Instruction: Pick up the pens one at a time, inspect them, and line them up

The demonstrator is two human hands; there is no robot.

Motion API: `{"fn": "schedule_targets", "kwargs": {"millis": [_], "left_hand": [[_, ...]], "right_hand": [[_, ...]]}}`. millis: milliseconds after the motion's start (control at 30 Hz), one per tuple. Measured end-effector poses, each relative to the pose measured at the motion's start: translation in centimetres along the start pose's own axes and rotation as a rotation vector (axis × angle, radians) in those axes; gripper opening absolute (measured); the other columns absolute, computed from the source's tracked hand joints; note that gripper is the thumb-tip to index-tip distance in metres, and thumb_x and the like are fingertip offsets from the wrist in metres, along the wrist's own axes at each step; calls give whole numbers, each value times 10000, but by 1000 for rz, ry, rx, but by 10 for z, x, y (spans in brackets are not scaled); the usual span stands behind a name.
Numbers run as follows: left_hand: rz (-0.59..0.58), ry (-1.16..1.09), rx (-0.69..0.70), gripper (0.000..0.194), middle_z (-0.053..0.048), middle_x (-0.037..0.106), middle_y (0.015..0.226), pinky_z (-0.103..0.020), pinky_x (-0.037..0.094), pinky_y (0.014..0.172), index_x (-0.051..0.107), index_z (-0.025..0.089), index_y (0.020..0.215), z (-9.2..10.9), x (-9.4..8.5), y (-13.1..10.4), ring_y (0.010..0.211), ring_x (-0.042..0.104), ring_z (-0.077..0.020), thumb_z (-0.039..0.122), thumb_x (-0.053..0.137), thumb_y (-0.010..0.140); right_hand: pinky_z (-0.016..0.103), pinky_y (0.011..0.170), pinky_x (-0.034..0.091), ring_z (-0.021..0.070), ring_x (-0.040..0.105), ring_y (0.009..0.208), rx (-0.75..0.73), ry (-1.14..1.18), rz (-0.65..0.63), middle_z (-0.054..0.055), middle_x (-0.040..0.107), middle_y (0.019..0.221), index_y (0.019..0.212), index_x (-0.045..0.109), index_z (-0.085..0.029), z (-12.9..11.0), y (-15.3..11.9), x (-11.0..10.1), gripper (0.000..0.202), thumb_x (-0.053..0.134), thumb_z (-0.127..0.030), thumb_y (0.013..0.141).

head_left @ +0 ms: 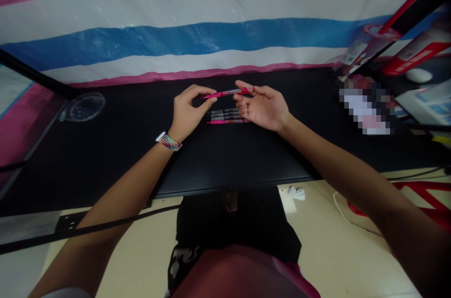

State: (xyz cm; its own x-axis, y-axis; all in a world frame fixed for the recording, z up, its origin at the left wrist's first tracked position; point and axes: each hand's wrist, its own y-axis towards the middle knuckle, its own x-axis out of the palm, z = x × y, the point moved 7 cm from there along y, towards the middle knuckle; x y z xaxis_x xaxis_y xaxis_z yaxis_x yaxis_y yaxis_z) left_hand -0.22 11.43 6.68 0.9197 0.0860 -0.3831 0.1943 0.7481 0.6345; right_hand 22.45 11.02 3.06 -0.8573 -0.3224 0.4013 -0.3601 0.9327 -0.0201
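Observation:
A pink pen [227,92] is held level above the black table [225,161]. My left hand [189,110] pinches its pink grip end between thumb and fingers. At the other end, the red one, my right hand [265,106] has thumb and index finger on the pen, its palm turned up and the other fingers loosely curled. Below the held pen, several dark pens [224,113] lie side by side on the table, with another pink pen [220,121] nearest the front edge. My right fingers partly hide the right ends of these pens.
On the left stands a clear round plastic container [85,106]. At the back right are a clear cup [360,50], a red and white container [417,51], a white egg-shaped object [419,75] and a white box [428,103]. A striped sheet [211,37] hangs behind the table.

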Motion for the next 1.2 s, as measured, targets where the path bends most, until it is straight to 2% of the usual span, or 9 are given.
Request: {"fn": "schedule_targets", "kwargs": {"millis": [400,833,1067,1200], "left_hand": [[8,16,3,280,-64,858,1122,-416,638,986,851,271,1124,-1,2,-2,1036,795,-237,522,860,1001],[-5,8,43,217,-47,853,1076,-397,632,938,866,282,1118,8,4,-2,997,790,-220,470,864,1011],[-8,38,28,257,-55,852,1077,-407,638,953,858,281,1115,6,4,-2,998,789,-224,516,850,1014],[-8,20,41,245,-54,854,1083,-397,633,947,861,271,1109,8,4,-2,1007,791,-224,496,856,1013]], "right_hand": [[451,915,645,291,749,1035,-44,-61,37,91,823,1096,1254,786,-301,-4,-1,2,579,718,-752,896],[441,942,635,268,733,1026,-81,-17,49,71,786,1006,1331,789,-307,-1,1,0,557,721,-687,929],[482,962,640,298,731,1058,-98,-34,54,83,789,994,1329,786,-305,-4,0,1,624,735,-765,910],[466,1000,638,279,735,1073,-71,63,38,67,789,999,1293,774,-297,-1,0,1,528,768,-662,911]]}}
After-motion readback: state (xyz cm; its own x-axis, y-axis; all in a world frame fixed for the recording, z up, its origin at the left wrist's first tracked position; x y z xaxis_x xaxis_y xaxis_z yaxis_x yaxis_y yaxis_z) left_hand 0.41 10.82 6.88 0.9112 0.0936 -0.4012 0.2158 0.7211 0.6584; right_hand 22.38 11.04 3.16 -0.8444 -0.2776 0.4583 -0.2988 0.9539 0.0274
